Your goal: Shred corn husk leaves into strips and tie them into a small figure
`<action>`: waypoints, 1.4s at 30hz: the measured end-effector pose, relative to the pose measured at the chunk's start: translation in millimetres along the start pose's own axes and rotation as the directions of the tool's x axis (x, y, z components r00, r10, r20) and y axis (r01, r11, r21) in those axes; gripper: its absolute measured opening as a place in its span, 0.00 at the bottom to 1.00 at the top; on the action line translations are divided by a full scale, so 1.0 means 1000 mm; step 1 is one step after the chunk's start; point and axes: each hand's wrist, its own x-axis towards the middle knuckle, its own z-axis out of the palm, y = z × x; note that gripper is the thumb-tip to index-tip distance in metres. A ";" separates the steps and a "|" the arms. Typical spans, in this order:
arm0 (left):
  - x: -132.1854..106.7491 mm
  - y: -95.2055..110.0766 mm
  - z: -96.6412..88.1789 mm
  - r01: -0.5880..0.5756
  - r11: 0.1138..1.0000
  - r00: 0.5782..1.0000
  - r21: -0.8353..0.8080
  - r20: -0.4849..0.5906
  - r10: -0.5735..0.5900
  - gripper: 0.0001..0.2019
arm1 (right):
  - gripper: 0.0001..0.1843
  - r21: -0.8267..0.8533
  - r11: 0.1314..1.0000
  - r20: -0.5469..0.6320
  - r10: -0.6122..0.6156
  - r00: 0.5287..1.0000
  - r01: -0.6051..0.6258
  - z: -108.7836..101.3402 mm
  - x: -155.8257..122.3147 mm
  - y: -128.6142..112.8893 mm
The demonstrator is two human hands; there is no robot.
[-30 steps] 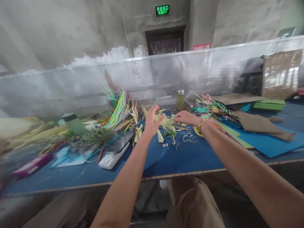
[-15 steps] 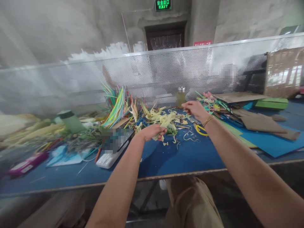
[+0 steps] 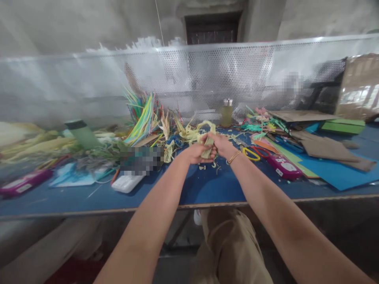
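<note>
Close together over the blue table (image 3: 219,189), my two hands meet on a pale yellow-green corn husk (image 3: 209,148). My left hand (image 3: 197,153) is closed round its lower part. Fingers of my right hand (image 3: 220,145), with a bracelet at the wrist, are pinched on it from the right side. A loose strip of the husk curls up above the hands. Behind them lies a heap of husk pieces (image 3: 189,134) and scraps. Yellow-handled scissors (image 3: 251,154) lie to the right of my right hand.
A phone-like dark object on a white case (image 3: 130,183) and a green bottle (image 3: 84,134) are at left. Colourful stems (image 3: 142,122) stand behind. A purple box (image 3: 284,166), blue paper (image 3: 340,167) and cardboard (image 3: 328,150) lie at right. A perforated metal screen (image 3: 213,83) runs along the back.
My right hand has come down and left to join my left hand at the husk. The view has tipped downward, and the purple box at right is uncovered.
</note>
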 end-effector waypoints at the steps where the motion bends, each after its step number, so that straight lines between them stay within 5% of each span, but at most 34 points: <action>1: 0.000 0.000 -0.002 0.080 0.995 0.996 0.057 0.021 -0.081 0.04 | 0.16 0.027 0.999 -0.059 -0.025 0.998 0.027 -0.004 0.002 0.000; 5: 0.002 0.006 -0.006 0.136 0.977 0.988 0.167 0.047 -0.146 0.09 | 0.16 0.316 0.945 -0.207 -0.015 0.978 0.081 -0.016 0.007 -0.006; 13: 0.000 0.011 -0.003 0.093 0.913 0.991 0.397 0.048 -0.121 0.14 | 0.16 0.760 0.650 -0.172 0.178 0.969 0.015 -0.019 0.009 -0.014; 17: -0.006 0.014 -0.007 0.147 0.859 0.978 0.491 0.057 -0.200 0.14 | 0.19 0.831 0.544 -0.239 0.168 0.956 0.112 -0.029 0.010 -0.017; 20: -0.007 0.014 -0.009 0.133 0.888 0.990 0.440 -0.017 -0.141 0.12 | 0.20 0.783 0.600 -0.255 0.074 0.964 0.162 -0.033 0.007 -0.021; 24: -0.003 0.011 -0.004 0.048 0.968 0.984 0.247 -0.181 -0.002 0.23 | 0.18 0.592 0.803 -0.149 0.020 0.989 0.073 -0.025 0.000 -0.021; 28: -0.004 0.009 0.004 0.083 0.988 0.996 0.133 -0.018 -0.082 0.29 | 0.18 0.350 0.937 -0.043 0.008 0.999 0.008 -0.013 -0.006 -0.015; 33: -0.008 0.004 0.009 0.072 0.991 0.994 0.109 0.080 -0.081 0.14 | 0.20 0.237 0.971 -0.028 0.014 1.000 -0.007 -0.010 -0.010 -0.014; 39: 0.002 -0.003 0.011 -0.118 0.992 0.969 0.036 -0.215 0.123 0.10 | 0.19 0.156 0.988 -0.109 0.017 0.994 0.000 -0.008 -0.005 -0.006; 42: 0.005 -0.005 0.013 -0.140 0.990 0.966 0.017 -0.219 0.140 0.14 | 0.15 0.067 0.992 -0.180 -0.094 0.979 0.107 -0.008 -0.004 -0.001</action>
